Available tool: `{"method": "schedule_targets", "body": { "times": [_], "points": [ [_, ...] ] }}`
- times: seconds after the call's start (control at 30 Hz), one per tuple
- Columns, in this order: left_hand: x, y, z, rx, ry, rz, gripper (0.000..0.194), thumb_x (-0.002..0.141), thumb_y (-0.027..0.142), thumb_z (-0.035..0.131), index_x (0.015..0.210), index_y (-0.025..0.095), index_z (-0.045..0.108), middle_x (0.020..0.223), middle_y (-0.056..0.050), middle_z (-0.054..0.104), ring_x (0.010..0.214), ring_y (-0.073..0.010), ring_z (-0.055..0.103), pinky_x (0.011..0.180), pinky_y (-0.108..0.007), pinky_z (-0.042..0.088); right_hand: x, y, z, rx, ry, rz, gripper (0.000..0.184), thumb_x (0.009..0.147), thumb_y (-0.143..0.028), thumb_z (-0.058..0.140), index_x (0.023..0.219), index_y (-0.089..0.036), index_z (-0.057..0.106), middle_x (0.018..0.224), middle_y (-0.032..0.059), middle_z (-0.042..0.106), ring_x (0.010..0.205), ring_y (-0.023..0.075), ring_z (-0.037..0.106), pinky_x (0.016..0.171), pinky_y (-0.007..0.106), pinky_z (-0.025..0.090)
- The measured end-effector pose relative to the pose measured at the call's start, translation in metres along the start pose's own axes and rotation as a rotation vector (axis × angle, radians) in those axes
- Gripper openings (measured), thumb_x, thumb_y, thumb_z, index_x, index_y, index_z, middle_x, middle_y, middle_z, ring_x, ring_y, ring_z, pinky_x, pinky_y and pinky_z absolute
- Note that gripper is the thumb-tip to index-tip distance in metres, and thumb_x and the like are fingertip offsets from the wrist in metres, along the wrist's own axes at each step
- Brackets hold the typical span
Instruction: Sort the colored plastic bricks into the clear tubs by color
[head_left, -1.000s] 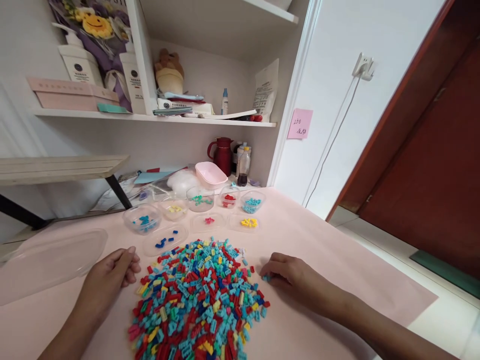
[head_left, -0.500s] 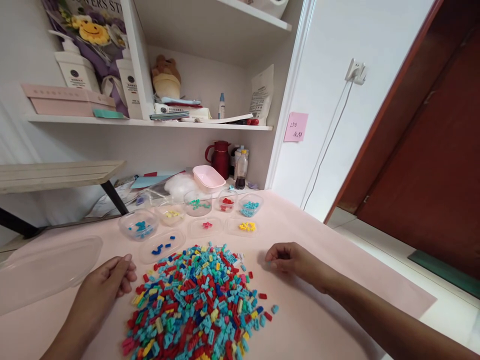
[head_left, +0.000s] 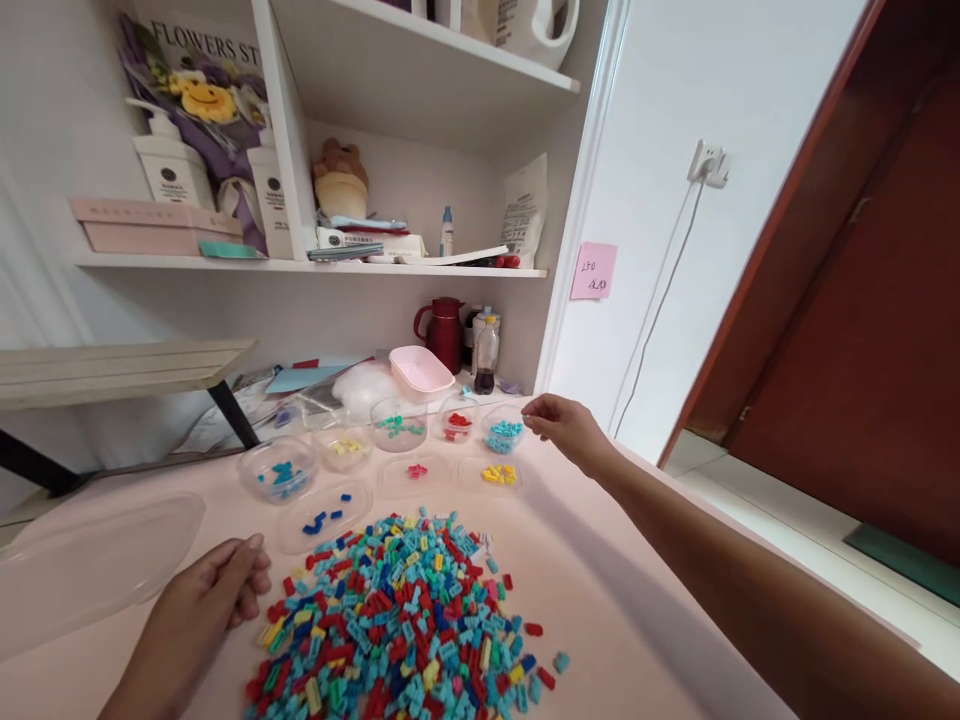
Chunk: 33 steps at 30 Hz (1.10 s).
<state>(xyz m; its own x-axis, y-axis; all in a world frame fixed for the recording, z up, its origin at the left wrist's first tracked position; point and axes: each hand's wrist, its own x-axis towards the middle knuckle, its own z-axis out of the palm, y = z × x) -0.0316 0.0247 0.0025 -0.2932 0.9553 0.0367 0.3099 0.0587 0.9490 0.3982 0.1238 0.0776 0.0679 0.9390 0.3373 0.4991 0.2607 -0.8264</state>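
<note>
My right hand (head_left: 566,425) reaches to the right rim of a clear bowl (head_left: 519,412) of light-blue toy bricks (head_left: 502,436). Its thumb and forefinger are pinched together; whatever sits between the tips is too small to make out. Resting on the tabletop, my left hand (head_left: 202,610) is loosely closed, thumb over curled fingers, and no object shows in it. Just to its right spreads a heap of small mixed toy building bricks (head_left: 405,610), red, light blue, yellow, green and dark blue.
Several clear containers hold bricks sorted by colour, including green bricks (head_left: 397,427), red bricks (head_left: 456,426), yellow bricks (head_left: 499,474) and dark-blue bricks (head_left: 322,520). A clear lid (head_left: 112,540) lies at left. Behind stand a pink tub (head_left: 421,372), red jug (head_left: 442,335) and bottle (head_left: 487,357).
My right hand has moved forward from beside the heap to the bowl of light-blue bricks, still pinched. The left hand stays by the heap. The view has tilted up slightly.
</note>
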Motion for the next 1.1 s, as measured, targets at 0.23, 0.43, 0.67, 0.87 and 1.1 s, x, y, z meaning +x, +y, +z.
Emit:
{"method": "schedule_targets", "body": {
  "times": [0.23,0.43,0.67,0.87,1.1],
  "points": [
    [-0.003,0.005,0.0,0.003,0.02,0.003,0.048,0.064,0.068,0.059,0.066,0.021,0.059,0.055,0.0,0.062,0.047,-0.0139,0.052,0.044,-0.024,0.041,0.026,0.007,0.009,0.006,0.096,0.025,0.018,0.081,-0.025,0.053,0.091,-0.016,0.064,0.083,0.0073,0.065,0.073,0.0168,0.061,0.064,0.03,0.049],
    [-0.001,0.004,0.002,0.03,0.04,0.014,0.05,0.063,0.07,0.061,0.065,0.021,0.062,0.055,0.001,0.062,0.049,-0.0135,0.05,0.046,-0.024,0.04,-0.059,-0.002,-0.009,0.11,-0.409,0.081,0.02,0.082,-0.028,0.054,0.092,-0.017,0.067,0.073,0.0018,0.061,0.061,0.0124,0.055,0.059,0.026,0.046],
    [-0.005,0.008,0.004,0.057,0.038,-0.011,0.052,0.068,0.072,0.057,0.065,0.02,0.062,0.056,0.002,0.062,0.052,-0.0124,0.05,0.049,-0.023,0.04,-0.148,-0.008,-0.018,-0.221,-0.692,0.019,0.019,0.072,-0.019,0.066,0.091,-0.023,0.068,0.086,0.0014,0.062,0.073,0.0143,0.055,0.063,0.023,0.043],
    [-0.005,0.008,0.003,0.021,0.034,-0.02,0.05,0.065,0.068,0.062,0.069,0.019,0.062,0.055,0.001,0.062,0.052,-0.0134,0.051,0.048,-0.023,0.041,-0.166,-0.006,-0.004,-0.289,-0.591,-0.022,0.016,0.066,-0.014,0.068,0.079,-0.022,0.066,0.084,-0.0003,0.06,0.07,0.0127,0.053,0.063,0.022,0.04],
    [-0.002,0.005,0.001,-0.008,0.011,-0.017,0.05,0.063,0.069,0.061,0.07,0.02,0.059,0.055,0.001,0.062,0.05,-0.013,0.05,0.045,-0.023,0.041,-0.131,0.005,0.001,-0.103,-0.624,0.088,0.009,0.067,-0.013,0.061,0.073,-0.018,0.065,0.074,-0.0007,0.061,0.063,0.0108,0.052,0.055,0.02,0.037]
  ]
}}
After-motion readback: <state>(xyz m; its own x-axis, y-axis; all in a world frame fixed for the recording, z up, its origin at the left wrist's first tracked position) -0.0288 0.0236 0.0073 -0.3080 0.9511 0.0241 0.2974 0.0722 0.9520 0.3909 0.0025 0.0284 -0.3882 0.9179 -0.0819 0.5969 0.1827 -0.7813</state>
